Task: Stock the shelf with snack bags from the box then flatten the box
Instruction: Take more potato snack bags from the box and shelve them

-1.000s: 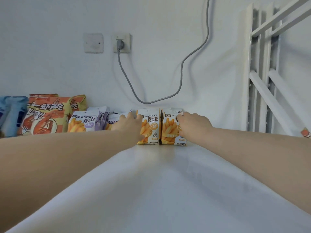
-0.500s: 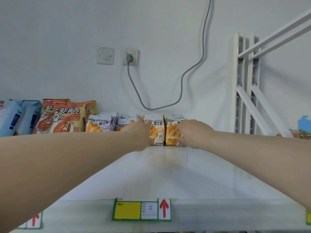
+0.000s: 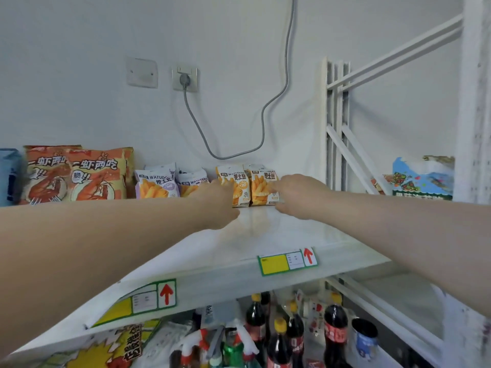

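Two orange snack bags, one on the left (image 3: 239, 187) and one on the right (image 3: 261, 188), stand upright side by side at the back of the white shelf (image 3: 265, 235), against the wall. My left hand (image 3: 218, 201) reaches in from the left, its fingertips at the left bag's left edge. From the other side, my right hand (image 3: 297, 195) touches the right bag's right edge with loosely extended fingers. Two purple bags of the same snack (image 3: 156, 183) stand just left of my left hand. The box is out of view.
Large prawn-cracker bags (image 3: 79, 173) fill the shelf's far left. A grey cable (image 3: 263, 115) hangs from a wall socket behind the bags. White rack uprights (image 3: 337, 123) stand to the right. Cola bottles (image 3: 334, 325) stand on the shelf below. Price labels (image 3: 288, 261) mark the shelf edge.
The view has pulled back and dropped, so the shelf's front edge and the lower shelf now show. Both hands have slid down off the orange bags' fronts to their outer edges.
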